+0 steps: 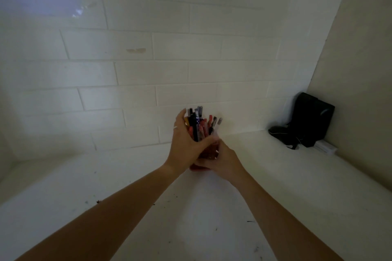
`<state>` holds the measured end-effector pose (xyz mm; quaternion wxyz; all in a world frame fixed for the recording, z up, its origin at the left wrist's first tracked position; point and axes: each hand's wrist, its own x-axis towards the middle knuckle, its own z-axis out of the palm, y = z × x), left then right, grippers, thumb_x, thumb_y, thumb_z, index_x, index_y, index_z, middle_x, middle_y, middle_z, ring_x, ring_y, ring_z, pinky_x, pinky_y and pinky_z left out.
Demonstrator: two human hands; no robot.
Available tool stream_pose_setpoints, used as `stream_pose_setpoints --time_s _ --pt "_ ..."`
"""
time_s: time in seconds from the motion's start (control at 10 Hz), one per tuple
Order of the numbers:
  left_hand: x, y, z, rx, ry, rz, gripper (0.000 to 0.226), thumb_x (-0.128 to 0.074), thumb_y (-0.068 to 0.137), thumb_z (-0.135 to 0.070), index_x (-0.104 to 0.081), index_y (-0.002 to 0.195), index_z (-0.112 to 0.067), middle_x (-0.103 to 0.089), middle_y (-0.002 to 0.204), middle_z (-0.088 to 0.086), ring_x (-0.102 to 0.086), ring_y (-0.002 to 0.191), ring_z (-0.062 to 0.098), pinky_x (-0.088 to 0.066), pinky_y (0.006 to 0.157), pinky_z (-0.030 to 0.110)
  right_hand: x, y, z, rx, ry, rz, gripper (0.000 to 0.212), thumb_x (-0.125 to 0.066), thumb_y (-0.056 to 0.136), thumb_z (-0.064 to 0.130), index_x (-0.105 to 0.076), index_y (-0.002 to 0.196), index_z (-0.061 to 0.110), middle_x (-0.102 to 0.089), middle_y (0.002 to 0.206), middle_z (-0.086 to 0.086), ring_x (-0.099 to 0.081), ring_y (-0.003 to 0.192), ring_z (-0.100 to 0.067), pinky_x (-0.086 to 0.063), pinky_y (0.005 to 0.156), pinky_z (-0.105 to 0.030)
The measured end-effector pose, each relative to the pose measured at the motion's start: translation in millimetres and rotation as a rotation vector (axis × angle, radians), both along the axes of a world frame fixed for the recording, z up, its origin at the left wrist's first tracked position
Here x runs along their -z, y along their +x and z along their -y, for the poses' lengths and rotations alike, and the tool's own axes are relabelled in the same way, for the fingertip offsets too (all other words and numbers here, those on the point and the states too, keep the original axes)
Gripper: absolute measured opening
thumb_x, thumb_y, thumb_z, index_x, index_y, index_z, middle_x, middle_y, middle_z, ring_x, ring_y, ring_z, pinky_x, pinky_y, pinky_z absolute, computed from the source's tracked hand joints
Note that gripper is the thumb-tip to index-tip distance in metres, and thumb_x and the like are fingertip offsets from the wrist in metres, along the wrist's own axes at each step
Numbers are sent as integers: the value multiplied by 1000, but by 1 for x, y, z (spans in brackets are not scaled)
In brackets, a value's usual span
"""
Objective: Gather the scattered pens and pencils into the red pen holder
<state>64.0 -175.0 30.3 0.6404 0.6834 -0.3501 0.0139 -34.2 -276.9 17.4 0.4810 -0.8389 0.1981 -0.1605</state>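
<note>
- The red pen holder (206,152) stands at the middle of the frame on the white surface (212,218), close to the tiled wall (169,59); only slivers of its red wall show between the two hands.
- The left hand (184,144) is wrapped around the bundle of pens and pencils (198,125), fingers curled over their left side and reaching up near the tips; it looks clamped on the bundle.
- The right hand (222,160) cups the holder low on its right side, fingers closed against the wall, steadying it.
- The pens and pencils stand upright in the holder, fanned slightly, dark and red caps sticking out above the hands.
- No loose pens show elsewhere on the surface, so gathering seems nearly done.
- Handling, as a judgement: the pens are light, stiff and smooth, and slip past each other easily; they are best gripped as a bunch around the mid-shaft, not by the caps, which may pull off.
- The holder is likely light and top-heavy when full, so hold it low on the body to keep it from tipping.
- A dark bag (311,118) sits at the right of the frame, well apart.
</note>
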Motion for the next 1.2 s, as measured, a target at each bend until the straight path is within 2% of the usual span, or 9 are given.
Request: stream_pose_setpoints --time_s 0.1,0.4,0.6,0.7,0.8,0.9,1.0,1.1,1.2 --pt "8 -4 -5 -2 55 17 102 -94 56 -39 -34 138 -32 -61 120 -9 -63 112 4 -55 98 33 0 3 -3 34 -61 19 67 -85 74 27 -53 132 19 -69 121 0 -66 101 -14 -42 62 -2" --pt "-4 34 -13 -161 76 25 100 -93 51 -43 -38 133 -28 -64 114 -7 -63 110 16 -55 96 40 -11 46 -18 4 -25 66 61 -81 79 22 -45 127 13 -63 104 5 -57 75 3 -43 53 -1" --pt "3 49 -18 -202 137 81 100 -93 53 -28 -40 137 -25 -56 124 -5 -56 107 1 -47 97 13 0 71 -23 15 -22 98 58 -83 76 23 -46 120 21 -66 100 8 -67 86 -12 -46 58 -5" --pt "9 50 -19 -282 111 63 91 -93 60 -15 -43 136 -14 -35 125 3 -44 91 -12 -33 80 -11 6 73 -24 19 -2 125 54 -80 79 23 -52 124 22 -65 100 10 -59 77 5 -45 58 -2" --pt "8 53 -21 -314 132 16 91 -93 60 -21 -43 137 -16 -43 118 9 -41 89 6 -37 76 1 6 78 -24 24 13 134 52 -80 80 23 -56 126 18 -67 109 4 -58 79 6 -45 58 0" --pt "7 56 -20 -325 155 -13 93 -92 61 -23 -40 139 -14 -50 121 13 -39 94 10 -35 84 15 2 80 -27 22 14 117 55 -79 80 26 -53 128 18 -67 116 0 -63 88 -10 -46 62 -5" --pt "1 47 -23 -331 188 -59 107 -93 60 -21 -30 145 -9 -50 129 18 -46 114 25 -38 94 24 -7 74 -31 21 -10 74 57 -78 81 25 -50 129 14 -67 118 -4 -61 92 -16 -44 63 -10" --pt "-7 31 -32 -316 231 -125 121 -92 63 -18 -11 153 -7 -40 138 24 -42 129 35 -38 100 30 -15 62 -34 35 -20 61 67 -81 77 25 -47 133 11 -66 122 -6 -65 105 -23 -54 77 -25" --pt "-40 7 -48 -311 213 -124 115 -90 67 -20 -13 152 -7 -32 139 23 -42 128 34 -37 96 27 -45 41 -45 39 -53 76 76 -84 75 28 -43 136 9 -63 127 -9 -64 106 -23 -53 86 -33"
